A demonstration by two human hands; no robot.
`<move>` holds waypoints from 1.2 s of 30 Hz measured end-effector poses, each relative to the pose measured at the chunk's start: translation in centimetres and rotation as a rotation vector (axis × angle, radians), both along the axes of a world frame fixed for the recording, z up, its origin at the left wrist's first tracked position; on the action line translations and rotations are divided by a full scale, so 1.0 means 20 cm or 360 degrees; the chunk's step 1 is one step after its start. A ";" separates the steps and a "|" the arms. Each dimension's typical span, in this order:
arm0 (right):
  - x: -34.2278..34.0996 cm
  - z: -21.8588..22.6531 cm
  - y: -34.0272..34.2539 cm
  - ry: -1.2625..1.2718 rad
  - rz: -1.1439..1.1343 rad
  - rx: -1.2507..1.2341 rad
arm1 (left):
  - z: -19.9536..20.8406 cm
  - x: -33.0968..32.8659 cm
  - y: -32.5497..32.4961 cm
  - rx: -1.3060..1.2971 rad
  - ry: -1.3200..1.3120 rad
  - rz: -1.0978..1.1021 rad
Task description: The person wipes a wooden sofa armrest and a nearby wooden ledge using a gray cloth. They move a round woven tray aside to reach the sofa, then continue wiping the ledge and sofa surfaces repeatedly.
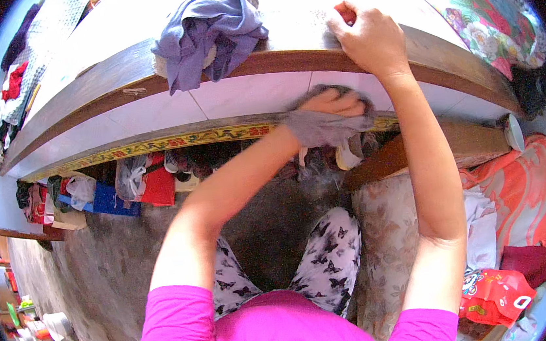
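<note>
A grey cloth [328,132] is bunched in my left hand [335,103], pressed against the white tiled front [246,97] just under a wooden edge. Some of the cloth wraps over the fingers and hangs below them; its outline is slightly blurred. My right hand [376,42] rests, fingers curled, on top of the ledge by the wooden edge [302,59]. Whatever its curled fingers may hold is hidden. To the left of it, a crumpled blue-grey cloth [214,35] lies on the ledge and droops over the edge.
Below a yellow patterned strip [184,139] stand bags and boxes, including a red bag [158,187] and a blue box [115,199]. At right are a wooden piece [441,144], an orange-and-white cloth [525,192] and a red packet [498,293]. Floral fabric [469,20] lies at upper right.
</note>
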State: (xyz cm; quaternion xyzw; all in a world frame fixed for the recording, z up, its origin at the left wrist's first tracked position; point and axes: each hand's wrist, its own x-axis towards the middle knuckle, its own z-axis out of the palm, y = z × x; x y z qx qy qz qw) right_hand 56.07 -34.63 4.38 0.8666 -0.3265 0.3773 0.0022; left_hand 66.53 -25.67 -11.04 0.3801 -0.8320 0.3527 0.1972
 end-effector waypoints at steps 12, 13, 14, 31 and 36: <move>-0.02 0.00 0.02 0.0053 -0.0037 -0.0073 | -0.04 0.86 0.78 0.0132 -0.0144 0.0657; -0.02 -0.01 0.03 0.0070 -0.0046 -0.0112 | -0.04 0.85 0.78 0.0051 -0.0134 0.0669; -0.01 -0.01 0.03 0.0086 -0.0057 -0.0151 | -0.04 0.85 0.78 -0.0031 -0.0124 0.0678; -0.06 -0.01 0.00 -0.0132 -0.0053 0.0012 | 0.21 0.09 0.04 -0.0413 -0.0325 0.0142; -0.06 -0.04 -0.01 -0.0146 -0.0086 -0.0029 | 0.17 0.56 0.49 -0.0180 0.0037 0.0506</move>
